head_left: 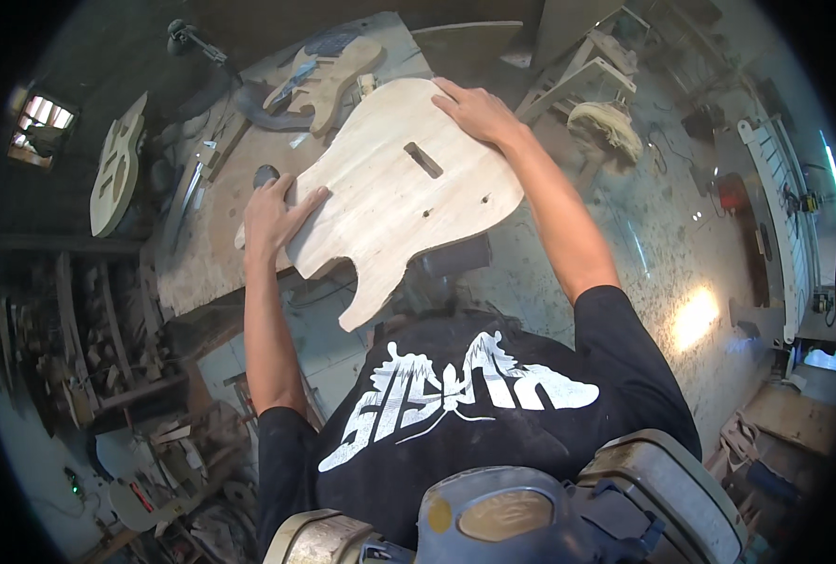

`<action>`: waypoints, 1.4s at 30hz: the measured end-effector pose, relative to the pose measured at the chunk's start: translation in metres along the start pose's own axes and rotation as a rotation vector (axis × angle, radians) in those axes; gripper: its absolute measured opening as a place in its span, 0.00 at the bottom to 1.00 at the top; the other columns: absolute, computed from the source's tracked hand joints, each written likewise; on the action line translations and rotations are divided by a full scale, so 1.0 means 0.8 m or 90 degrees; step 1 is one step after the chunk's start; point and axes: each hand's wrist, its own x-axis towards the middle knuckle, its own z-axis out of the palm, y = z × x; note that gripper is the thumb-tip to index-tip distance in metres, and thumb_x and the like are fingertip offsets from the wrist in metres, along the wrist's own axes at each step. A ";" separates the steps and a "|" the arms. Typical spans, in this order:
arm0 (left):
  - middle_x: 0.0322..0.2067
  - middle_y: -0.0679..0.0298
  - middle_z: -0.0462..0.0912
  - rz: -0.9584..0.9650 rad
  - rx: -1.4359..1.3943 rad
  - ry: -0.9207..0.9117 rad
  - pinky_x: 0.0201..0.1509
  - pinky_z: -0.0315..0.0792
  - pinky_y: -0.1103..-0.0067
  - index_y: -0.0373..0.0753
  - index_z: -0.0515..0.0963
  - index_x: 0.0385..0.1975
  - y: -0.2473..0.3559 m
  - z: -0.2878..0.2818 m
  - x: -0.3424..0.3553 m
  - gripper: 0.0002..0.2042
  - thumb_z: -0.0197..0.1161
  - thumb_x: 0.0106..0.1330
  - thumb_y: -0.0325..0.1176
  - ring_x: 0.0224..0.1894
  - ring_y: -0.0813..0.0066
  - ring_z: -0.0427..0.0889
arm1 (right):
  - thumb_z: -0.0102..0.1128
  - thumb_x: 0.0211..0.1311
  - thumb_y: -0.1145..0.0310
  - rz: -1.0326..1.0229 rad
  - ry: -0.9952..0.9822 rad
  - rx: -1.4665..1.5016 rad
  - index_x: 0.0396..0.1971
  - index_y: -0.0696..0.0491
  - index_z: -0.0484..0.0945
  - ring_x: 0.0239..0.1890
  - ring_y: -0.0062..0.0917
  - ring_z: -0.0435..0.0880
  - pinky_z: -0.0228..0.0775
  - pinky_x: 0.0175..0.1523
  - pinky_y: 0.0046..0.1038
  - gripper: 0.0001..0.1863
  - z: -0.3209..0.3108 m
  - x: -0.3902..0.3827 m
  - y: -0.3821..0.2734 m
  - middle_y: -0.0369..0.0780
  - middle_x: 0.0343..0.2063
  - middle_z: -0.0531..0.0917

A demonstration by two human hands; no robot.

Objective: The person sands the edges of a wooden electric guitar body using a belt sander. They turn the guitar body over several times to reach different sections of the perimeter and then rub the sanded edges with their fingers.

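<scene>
A pale wooden guitar body (380,197), with a slot and small holes, is tilted over the front edge of the worktable (192,273). My left hand (277,207) grips its left side, thumb on the face, beside a small dark object (266,175) that I cannot identify. My right hand (469,113) holds the upper right edge, fingers curled over the rim. Behind it lies a second guitar body (338,80) with cut-out pockets.
Another guitar body (114,169) stands at the left, near a lamp (192,42). Wooden stands (582,85) are at upper right, a white rail assembly (770,226) at far right. Wood pieces crowd the racks (108,338) lower left. A respirator (493,512) shows below me.
</scene>
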 end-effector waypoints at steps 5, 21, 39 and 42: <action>0.36 0.49 0.86 0.002 -0.062 0.021 0.46 0.74 0.64 0.37 0.84 0.44 -0.004 -0.004 -0.028 0.31 0.69 0.57 0.62 0.40 0.51 0.85 | 0.48 0.76 0.47 -0.019 0.071 -0.086 0.61 0.48 0.76 0.56 0.54 0.81 0.71 0.62 0.49 0.25 0.024 0.012 -0.032 0.55 0.52 0.82; 0.26 0.48 0.79 -0.125 -0.060 0.128 0.38 0.70 0.62 0.30 0.77 0.28 0.018 0.002 -0.109 0.31 0.71 0.57 0.60 0.29 0.52 0.77 | 0.53 0.75 0.51 -0.092 0.136 -0.047 0.49 0.58 0.83 0.62 0.49 0.75 0.68 0.66 0.47 0.24 0.068 0.053 -0.060 0.50 0.54 0.81; 0.27 0.42 0.83 -0.192 -0.129 0.050 0.41 0.73 0.59 0.30 0.76 0.33 0.093 0.010 -0.112 0.32 0.68 0.59 0.62 0.33 0.43 0.83 | 0.53 0.72 0.44 -0.098 0.101 -0.070 0.50 0.55 0.83 0.59 0.46 0.79 0.70 0.63 0.46 0.28 0.036 0.090 -0.019 0.49 0.55 0.82; 0.33 0.40 0.85 -0.229 -0.134 -0.007 0.45 0.75 0.58 0.30 0.77 0.35 0.087 0.001 -0.123 0.33 0.68 0.60 0.63 0.39 0.40 0.84 | 0.53 0.72 0.44 -0.139 0.093 -0.075 0.49 0.54 0.83 0.58 0.46 0.80 0.70 0.63 0.47 0.27 0.052 0.094 -0.032 0.49 0.53 0.83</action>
